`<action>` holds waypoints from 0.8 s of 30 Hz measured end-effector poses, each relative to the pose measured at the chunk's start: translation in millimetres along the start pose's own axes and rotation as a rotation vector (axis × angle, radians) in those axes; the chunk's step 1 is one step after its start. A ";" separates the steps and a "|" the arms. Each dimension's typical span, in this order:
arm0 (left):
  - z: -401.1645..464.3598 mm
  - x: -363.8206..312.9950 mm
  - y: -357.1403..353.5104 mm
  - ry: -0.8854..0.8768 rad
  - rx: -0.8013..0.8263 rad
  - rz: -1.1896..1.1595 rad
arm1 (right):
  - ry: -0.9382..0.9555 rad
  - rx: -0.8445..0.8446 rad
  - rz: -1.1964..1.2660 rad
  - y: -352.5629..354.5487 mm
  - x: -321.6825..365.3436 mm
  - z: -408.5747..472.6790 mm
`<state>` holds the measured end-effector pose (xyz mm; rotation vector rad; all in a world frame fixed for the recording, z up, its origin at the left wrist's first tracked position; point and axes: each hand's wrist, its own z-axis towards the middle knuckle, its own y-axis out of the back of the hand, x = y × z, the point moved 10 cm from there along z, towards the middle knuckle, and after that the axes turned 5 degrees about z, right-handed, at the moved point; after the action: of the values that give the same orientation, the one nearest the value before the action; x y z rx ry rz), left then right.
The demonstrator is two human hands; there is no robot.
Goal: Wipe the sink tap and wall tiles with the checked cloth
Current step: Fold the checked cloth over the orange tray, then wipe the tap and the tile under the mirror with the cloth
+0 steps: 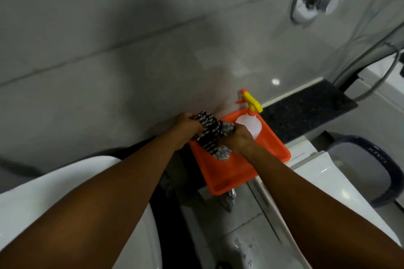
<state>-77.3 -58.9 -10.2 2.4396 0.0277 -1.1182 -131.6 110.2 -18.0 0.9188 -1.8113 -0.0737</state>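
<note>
My left hand (185,125) and right hand (239,137) have their fingers clamped on the checked cloth (209,135), bunched above the orange tray (231,179). It looks soft, light and limp; best gathered into a wad.

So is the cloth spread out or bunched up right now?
Bunched up. The cloth is gathered into a crumpled wad between the left hand and right hand, over the orange tray.

One marking noted: pale lettering on the dark band (371,159) around the grey object at the far right (blurred and seen sideways, so not readable). No other text, label, brand, number or sign can be read.
</note>
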 end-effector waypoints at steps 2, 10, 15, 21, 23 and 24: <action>-25.2 -13.9 25.2 -0.010 0.027 -0.184 | 0.098 0.049 0.010 10.6 44.7 -22.0; -166.0 -78.5 201.6 -0.156 -0.147 -0.348 | 0.371 0.261 0.142 -8.0 253.0 -130.7; -263.0 -83.8 325.2 -0.339 -0.147 -0.592 | 0.482 0.417 0.273 -73.9 363.3 -191.8; -334.2 -32.2 423.9 -0.417 -0.132 -0.645 | 0.483 0.559 0.282 -164.3 423.5 -226.5; -342.0 -5.4 441.2 -0.394 -0.227 -0.618 | 0.456 0.505 0.278 -182.9 428.4 -224.3; -342.5 10.7 450.4 -0.355 -0.313 -0.611 | 0.435 0.478 0.286 -191.2 428.8 -220.7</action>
<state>265.4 -324.3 353.8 1.9638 0.8151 -1.6404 90.7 -208.8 325.5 0.9025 -1.5485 0.7132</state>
